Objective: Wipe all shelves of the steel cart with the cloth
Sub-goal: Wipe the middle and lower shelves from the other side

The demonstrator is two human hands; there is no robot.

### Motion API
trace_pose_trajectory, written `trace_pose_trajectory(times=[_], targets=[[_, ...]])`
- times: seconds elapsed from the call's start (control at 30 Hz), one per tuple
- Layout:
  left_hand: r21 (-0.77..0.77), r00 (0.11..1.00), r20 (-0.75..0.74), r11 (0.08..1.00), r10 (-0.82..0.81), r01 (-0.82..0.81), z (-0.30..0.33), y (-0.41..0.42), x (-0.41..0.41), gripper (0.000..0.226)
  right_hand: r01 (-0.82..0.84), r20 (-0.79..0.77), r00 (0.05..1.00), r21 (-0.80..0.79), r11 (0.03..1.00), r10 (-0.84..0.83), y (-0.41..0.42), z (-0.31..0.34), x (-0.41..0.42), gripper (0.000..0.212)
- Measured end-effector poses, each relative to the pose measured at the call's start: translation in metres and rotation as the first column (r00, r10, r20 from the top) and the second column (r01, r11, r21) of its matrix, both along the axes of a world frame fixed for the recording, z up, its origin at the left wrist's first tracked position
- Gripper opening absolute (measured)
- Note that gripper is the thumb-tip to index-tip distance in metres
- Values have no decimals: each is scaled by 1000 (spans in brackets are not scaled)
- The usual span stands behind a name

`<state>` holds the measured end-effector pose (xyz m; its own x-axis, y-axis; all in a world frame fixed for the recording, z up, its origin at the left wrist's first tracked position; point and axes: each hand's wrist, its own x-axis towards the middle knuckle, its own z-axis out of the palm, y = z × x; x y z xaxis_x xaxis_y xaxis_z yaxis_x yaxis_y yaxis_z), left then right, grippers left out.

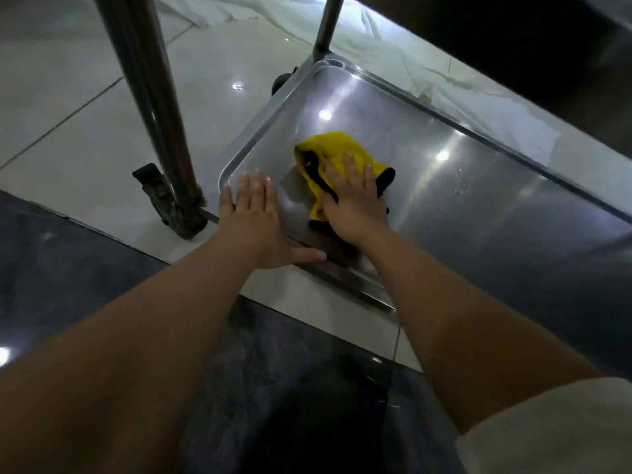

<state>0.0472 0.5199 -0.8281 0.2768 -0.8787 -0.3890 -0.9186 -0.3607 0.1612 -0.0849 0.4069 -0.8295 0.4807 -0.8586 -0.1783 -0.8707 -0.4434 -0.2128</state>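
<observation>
The steel cart's bottom shelf [461, 200] is a shiny tray with a raised rim, low above the floor. A yellow cloth with black trim [337, 148] lies crumpled on the shelf near its front left corner. My right hand [352, 196] presses flat on top of the cloth, fingers spread. My left hand [254, 217] rests flat and empty on the shelf's front left corner, its thumb along the front rim. The dark underside of an upper shelf [513, 39] overhangs at the top right.
The cart's front left post [150, 97] stands on a caster wheel [178, 213]; a rear post [328, 25] and a second caster [282, 82] are behind. White sheeting [393, 53] lies on the glossy tile floor beyond. A dark floor strip runs below my arms.
</observation>
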Motion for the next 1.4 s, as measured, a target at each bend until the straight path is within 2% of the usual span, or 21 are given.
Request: trace_pose_trajectory(times=[0.1,0.2,0.33,0.43,0.5,0.53,0.67,0.77,0.83,0.93,1.03,1.13,1.27,1.33,1.4], targets=[[78,999,45,997,-25,21,8,-5,-6,151,-86,-63,995,-45,995,83,-4,4,-70,55],[103,998,60,994,-31,24,17,-11,-20,144,-4,-156,988,-75,997,-8,2,3,-148,56],[73,996,76,995,56,-62,24,-19,-51,133,275,-95,954,-113,955,-285,22,2,-257,56],[12,993,57,995,100,-101,24,-26,-85,120,551,-42,830,-92,830,-556,40,4,-309,57],[-45,997,49,997,56,-54,20,-30,-108,110,654,-12,755,-59,754,-656,48,5,-326,57],[-58,998,53,998,21,-18,16,-32,-118,105,658,-18,752,-52,752,-659,51,6,-333,56],[-145,988,94,980,-122,135,-2,-32,-140,84,515,-121,840,-128,848,-528,78,5,-361,55],[-266,920,168,883,-353,387,-14,-35,-143,67,487,-25,867,-172,856,-498,112,2,-380,57],[-247,898,147,863,-415,440,-17,-38,-144,72,436,42,899,-187,880,-437,129,3,-388,71],[-205,904,146,882,-401,424,-21,-35,-145,79,366,12,928,-200,909,-371,135,1,-397,97],[-163,932,150,922,-330,352,-21,-25,-141,78,345,7,935,-252,904,-355,130,0,-391,92],[-12,958,99,962,-271,273,-11,-24,-139,84,334,17,939,-268,903,-343,126,-2,-386,88],[172,978,34,966,-204,195,-1,-30,-124,98,278,23,959,-278,919,-283,120,-7,-379,87],[227,978,48,956,-203,187,-1,-31,-113,109,246,13,968,-248,937,-251,113,-8,-373,90],[259,984,56,954,-170,150,3,-28,-103,108,227,11,973,-209,951,-230,108,-10,-364,91]])
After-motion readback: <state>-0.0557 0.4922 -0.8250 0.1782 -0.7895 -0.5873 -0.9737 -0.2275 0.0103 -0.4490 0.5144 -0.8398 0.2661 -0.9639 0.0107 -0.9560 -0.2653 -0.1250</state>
